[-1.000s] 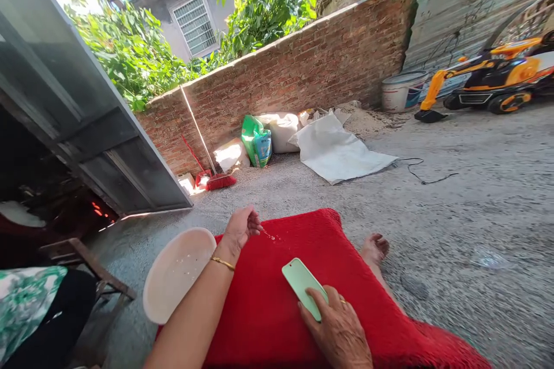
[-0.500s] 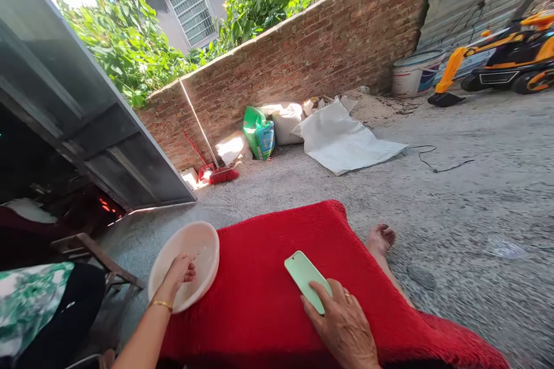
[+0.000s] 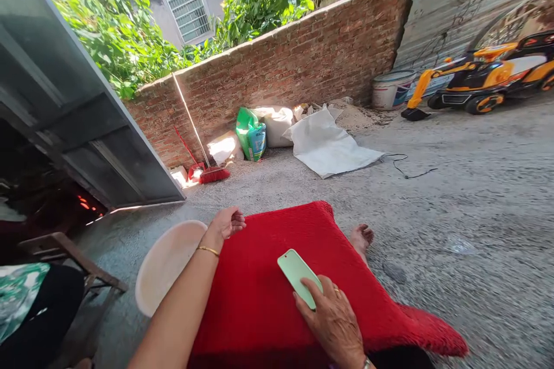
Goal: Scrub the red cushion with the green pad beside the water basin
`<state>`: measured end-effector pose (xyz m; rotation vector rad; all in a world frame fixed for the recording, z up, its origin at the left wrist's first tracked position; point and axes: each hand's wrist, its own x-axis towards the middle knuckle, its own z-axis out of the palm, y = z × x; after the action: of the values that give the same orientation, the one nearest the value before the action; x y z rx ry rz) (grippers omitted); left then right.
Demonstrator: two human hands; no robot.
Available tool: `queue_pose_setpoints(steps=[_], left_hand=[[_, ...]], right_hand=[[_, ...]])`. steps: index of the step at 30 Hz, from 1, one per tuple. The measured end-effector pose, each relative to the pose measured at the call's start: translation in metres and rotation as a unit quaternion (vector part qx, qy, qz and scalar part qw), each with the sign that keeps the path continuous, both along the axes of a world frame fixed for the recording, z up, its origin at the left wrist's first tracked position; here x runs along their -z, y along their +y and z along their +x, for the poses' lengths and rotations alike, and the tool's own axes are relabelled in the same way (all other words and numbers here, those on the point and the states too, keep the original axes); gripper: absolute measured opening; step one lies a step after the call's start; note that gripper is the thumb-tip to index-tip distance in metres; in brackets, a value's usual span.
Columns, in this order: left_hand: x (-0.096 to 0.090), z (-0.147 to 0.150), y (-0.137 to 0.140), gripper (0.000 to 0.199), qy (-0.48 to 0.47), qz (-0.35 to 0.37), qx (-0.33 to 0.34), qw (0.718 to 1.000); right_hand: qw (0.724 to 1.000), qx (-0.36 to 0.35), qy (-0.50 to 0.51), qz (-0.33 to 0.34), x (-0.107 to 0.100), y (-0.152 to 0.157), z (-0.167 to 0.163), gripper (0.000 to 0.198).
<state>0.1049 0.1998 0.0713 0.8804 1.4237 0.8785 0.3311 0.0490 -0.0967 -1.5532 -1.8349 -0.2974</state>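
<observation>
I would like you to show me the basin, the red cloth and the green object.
Basin [image 3: 164,258], head view: on its inside.
Red cloth [image 3: 249,282], head view: on its upper surface.
Green object [image 3: 296,273], head view: on its upper face.

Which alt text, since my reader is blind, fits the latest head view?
A right hand holds a pale green phone over red cloth; the left hand hovers, loosely curled, near a pale basin. A brick wall stands behind.

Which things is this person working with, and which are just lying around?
Seemingly part of the job:
flat green object, gripped by the right hand
red cloth, underneath
pale basin, beside the cloth

Seemingly just lying about:
red broom
green bag
white sheet
toy excavator
</observation>
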Motion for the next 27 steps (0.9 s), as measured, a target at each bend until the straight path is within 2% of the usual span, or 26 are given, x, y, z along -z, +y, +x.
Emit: queue_pose_setpoints(steps=[2, 4, 7, 9, 11, 14, 17, 18, 20, 21, 22, 23, 24, 27], left_hand=[[-0.003, 0.046, 0.018, 0.032, -0.026, 0.034, 0.023, 0.999], [-0.003, 0.083, 0.025, 0.032, -0.048, 0.066, 0.056, 0.995], [0.008, 0.108, 0.012, 0.034, -0.058, 0.099, 0.105, 0.988], [0.024, 0.103, -0.009, 0.036, -0.035, 0.109, 0.133, 0.985], [0.043, 0.082, -0.036, 0.039, 0.014, 0.116, 0.149, 0.982], [0.072, 0.036, -0.08, 0.038, 0.123, 0.154, 0.133, 0.971], [0.102, -0.013, -0.12, 0.028, 0.222, 0.219, 0.108, 0.944], [0.113, -0.029, -0.13, 0.028, 0.26, 0.243, 0.119, 0.927], [0.136, -0.057, -0.145, 0.036, 0.455, 0.331, 0.221, 0.796], [0.147, -0.068, -0.149, 0.039, 0.516, 0.344, 0.247, 0.745], [0.157, -0.078, -0.151, 0.044, 0.565, 0.347, 0.254, 0.705], [0.166, -0.086, -0.151, 0.048, 0.599, 0.343, 0.254, 0.677], [0.173, -0.091, -0.151, 0.051, 0.621, 0.338, 0.25, 0.661], [0.184, -0.097, -0.148, 0.056, 0.637, 0.331, 0.246, 0.652]], right_hand=[[1.0, -0.005, 0.003, 0.005, -0.001, 0.0, 0.001, 0.026], [1.0, -0.011, 0.009, 0.001, -0.003, 0.0, 0.001, 0.025], [1.0, -0.015, 0.011, 0.001, -0.004, -0.001, 0.001, 0.025], [1.0, -0.015, 0.01, 0.003, -0.004, -0.001, 0.001, 0.025], [1.0, -0.016, 0.007, 0.0, -0.004, -0.001, 0.001, 0.025], [1.0, -0.016, 0.0, -0.013, -0.004, 0.0, 0.001, 0.025], [1.0, -0.007, -0.008, -0.015, -0.004, 0.003, 0.001, 0.023], [1.0, -0.003, -0.012, -0.016, -0.004, 0.004, 0.001, 0.022], [0.999, 0.005, -0.027, -0.026, -0.006, 0.008, 0.001, 0.022], [0.999, 0.008, -0.038, -0.037, -0.007, 0.011, 0.002, 0.022], [0.998, 0.009, -0.05, -0.048, -0.009, 0.014, 0.003, 0.021], [0.996, 0.009, -0.061, -0.058, -0.01, 0.018, 0.004, 0.019], [0.996, 0.008, -0.068, -0.065, -0.013, 0.022, 0.004, 0.017], [0.997, -0.006, -0.053, -0.064, -0.021, 0.033, -0.007, 0.013]])
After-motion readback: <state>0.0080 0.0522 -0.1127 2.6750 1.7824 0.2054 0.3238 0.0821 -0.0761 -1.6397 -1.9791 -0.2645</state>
